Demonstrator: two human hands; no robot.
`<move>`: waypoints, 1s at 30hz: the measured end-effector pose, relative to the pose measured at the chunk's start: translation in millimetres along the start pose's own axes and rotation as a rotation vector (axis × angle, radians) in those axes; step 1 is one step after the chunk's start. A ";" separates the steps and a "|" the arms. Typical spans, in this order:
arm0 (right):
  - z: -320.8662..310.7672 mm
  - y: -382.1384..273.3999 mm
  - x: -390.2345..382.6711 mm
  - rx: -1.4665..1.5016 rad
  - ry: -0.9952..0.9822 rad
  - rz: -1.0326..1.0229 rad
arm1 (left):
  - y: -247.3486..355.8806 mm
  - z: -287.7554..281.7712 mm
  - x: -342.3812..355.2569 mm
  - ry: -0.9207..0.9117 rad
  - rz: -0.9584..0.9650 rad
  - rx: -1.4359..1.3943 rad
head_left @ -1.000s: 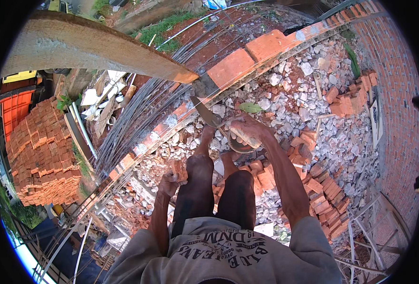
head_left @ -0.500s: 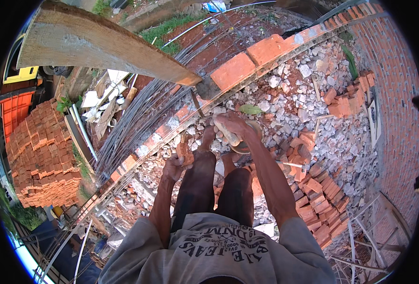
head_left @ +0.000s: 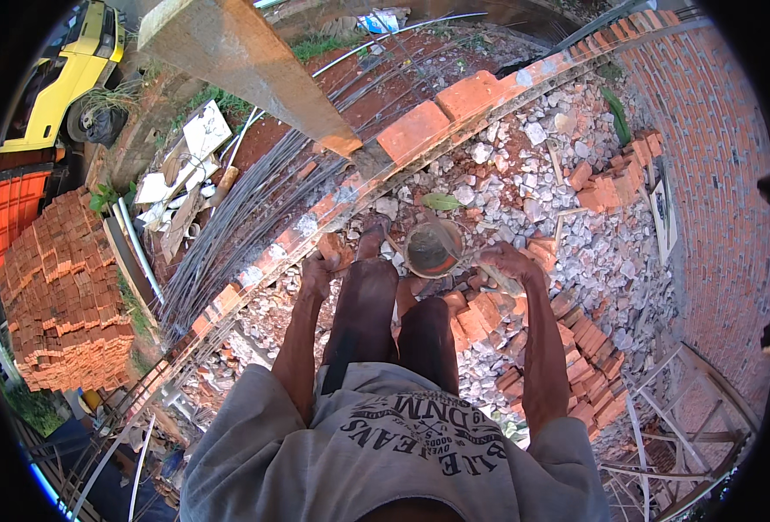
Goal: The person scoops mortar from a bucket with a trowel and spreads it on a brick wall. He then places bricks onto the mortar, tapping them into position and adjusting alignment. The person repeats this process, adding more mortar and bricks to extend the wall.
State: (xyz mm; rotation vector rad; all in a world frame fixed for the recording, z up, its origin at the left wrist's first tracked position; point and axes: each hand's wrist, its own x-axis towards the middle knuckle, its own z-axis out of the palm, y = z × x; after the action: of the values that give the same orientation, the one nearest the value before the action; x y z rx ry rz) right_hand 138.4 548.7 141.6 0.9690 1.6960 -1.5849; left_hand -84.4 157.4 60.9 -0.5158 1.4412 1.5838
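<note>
from here i see the left hand closed on a brick, near the low wall. the right hand is curled round a trowel, its far end unclear to me, beside the bucket between both hands.

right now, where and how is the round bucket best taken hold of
Probably pinch the bucket's rim on its right, coming from the right: its open top leaves a round edge exposed, and the right hand is beside that side.
</note>
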 end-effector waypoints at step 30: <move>120.3 181.8 -95.3 0.343 0.400 0.346 | 47.2 142.5 159.3 0.665 0.786 0.790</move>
State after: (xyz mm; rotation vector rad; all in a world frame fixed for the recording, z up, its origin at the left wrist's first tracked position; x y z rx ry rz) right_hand 337.3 421.7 111.3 1.7471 1.4118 -1.5422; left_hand -166.4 348.8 -6.4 0.0467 2.8423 1.2310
